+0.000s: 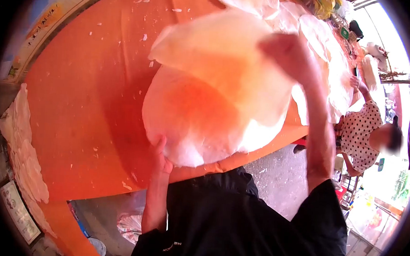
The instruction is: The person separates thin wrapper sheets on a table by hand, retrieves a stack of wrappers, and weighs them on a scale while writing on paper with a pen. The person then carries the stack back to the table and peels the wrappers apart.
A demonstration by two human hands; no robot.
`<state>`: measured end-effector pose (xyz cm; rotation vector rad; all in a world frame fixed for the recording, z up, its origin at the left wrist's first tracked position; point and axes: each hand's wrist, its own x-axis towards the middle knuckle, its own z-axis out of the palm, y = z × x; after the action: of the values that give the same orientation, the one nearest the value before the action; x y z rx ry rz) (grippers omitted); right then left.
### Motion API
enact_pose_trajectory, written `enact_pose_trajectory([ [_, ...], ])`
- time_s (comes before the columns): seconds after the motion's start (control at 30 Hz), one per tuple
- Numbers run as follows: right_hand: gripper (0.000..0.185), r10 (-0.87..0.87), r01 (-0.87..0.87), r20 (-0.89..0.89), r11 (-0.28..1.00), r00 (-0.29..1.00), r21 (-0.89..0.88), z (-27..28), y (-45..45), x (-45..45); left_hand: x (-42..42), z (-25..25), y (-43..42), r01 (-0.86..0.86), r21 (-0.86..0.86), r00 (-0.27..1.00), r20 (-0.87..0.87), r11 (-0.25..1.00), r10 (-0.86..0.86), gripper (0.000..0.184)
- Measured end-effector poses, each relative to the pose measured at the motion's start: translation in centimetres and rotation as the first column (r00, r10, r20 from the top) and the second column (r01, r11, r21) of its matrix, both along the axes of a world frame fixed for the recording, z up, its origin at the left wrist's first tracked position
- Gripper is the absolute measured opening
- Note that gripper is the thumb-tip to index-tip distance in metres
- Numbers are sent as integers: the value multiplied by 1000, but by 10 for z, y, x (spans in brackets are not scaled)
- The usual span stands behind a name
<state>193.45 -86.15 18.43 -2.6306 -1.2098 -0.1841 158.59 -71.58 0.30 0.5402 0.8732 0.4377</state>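
The left hand (161, 159) grips a thin, white, rounded sheet (191, 123) at seven o'clock; the right hand (286, 53), two o'clock, is too blurred to tell.

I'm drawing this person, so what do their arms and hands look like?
The left hand and right hand wear no gloves; the right is blurred. Short black fabric sleeves stop near the elbows. Small pale lettering shows by the left one.

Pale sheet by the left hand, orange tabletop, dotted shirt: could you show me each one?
Pale sheet (205, 112), head view: its broad surface.
Orange tabletop (77, 108), head view: a bare stretch.
Dotted shirt (359, 134), head view: its middle.
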Motion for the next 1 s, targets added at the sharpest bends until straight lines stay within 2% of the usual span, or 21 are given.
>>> enact_pose_trajectory([
  [0.07, 15, 92, -24, -358, 982, 929, 189, 56, -9, 59, -14, -21, 12, 83, -25, 997, 2, 996, -83, 45],
  [0.13, 16, 36, -29, -54, 992, 998, 123, 109, 12, 88, -7, -8, 7, 68, 24, 998, 5, 997, -69, 45],
  [0.17, 18, 189, -208, 192, 975, 963, 81, 132, 21, 100, -3, -4, 6, 71, 9, 997, -24, 997, -71, 45],
  [0.2, 21, 333, -365, 416, 931, 846, -5, 149, 27, 107, -1, 0, 6, 74, -9, 996, -54, 997, -74, 46],
  [0.23, 19, -16, -13, 362, 997, 932, 76, 159, 44, 79, -1, 5, 6, 74, -9, 996, -50, 997, -74, 46],
  [0.3, 17, 9, -43, 388, 996, 922, 81, 137, 58, 91, -1, 14, 6, 92, -8, 995, 50, 996, -91, 48],
  [0.37, 19, 105, -137, 334, 988, 937, 73, 81, 59, 70, -8, 18, 5, 64, -83, 993, 106, 995, -55, 50],
  [0.4, 22, 143, -167, 261, 983, 955, 71, 55, 57, 46, -7, 22, 5, 35, -155, 988, 151, 987, -12, 51],
  [0.47, 29, 228, -236, 74, 964, 971, 121, 10, 52, -25, 2, 44, 1, 31, -89, 988, 150, 996, -17, 52],
  [0.53, 38, 327, -289, -153, 930, 933, 225, -26, 52, -100, 9, 51, 1, 155, -99, 831, 551, 983, -76, 56],
  [0.6, 58, 270, -399, -652, 915, 709, -55, -27, 58, -133, 30, 61, 0, 266, 50, 811, 528, 963, -251, 60],
  [0.63, 50, 277, -427, -741, 904, 612, -15, -26, 51, -142, 40, 68, -6, 235, -16, 855, 480, 972, -199, 59],
  [0.67, 36, 344, -399, -641, 915, 686, 64, -29, 47, -147, 48, 72, -9, 198, -77, 892, 427, 977, -147, 59],
  [0.73, 11, 134, -309, -455, 890, 880, -336, -44, 53, -134, 54, 65, -10, 241, -8, 910, 351, 971, -223, 53],
  [0.8, 11, 162, -229, -506, 971, 847, -71, -50, 38, -86, 52, 50, -11, 283, 59, 920, 267, 957, -288, 48],
  [0.83, 14, 366, -366, -302, 929, 880, 58, -94, 33, -41, 46, 37, -11, 310, 242, 946, 16, 919, -323, 41],
  [0.87, 12, 354, -361, -138, 932, 925, -29, -51, 19, -11, 39, 30, -10, 371, 402, 926, -235, 837, -297, 35],
  [0.9, 9, 336, -331, 32, 937, 941, -112, -7, 4, 19, 36, 31, -5, 408, 375, 896, -341, 832, -285, 29],
  [0.93, 11, 296, -293, 21, 951, 955, -96, 12, -14, 59, 29, 22, -3, 414, 372, 893, -343, 831, -291, 29],
  [0.97, 13, 255, -254, 8, 964, 967, -79, 30, -32, 100, 19, 4, -2, 396, 502, 897, -392, 769, -205, 29],
  [1.0, 14, 196, -174, 212, 978, 958, -119, 69, -44, 127, 12, -7, 0, 380, 621, 898, -426, 685, -111, 30],
])
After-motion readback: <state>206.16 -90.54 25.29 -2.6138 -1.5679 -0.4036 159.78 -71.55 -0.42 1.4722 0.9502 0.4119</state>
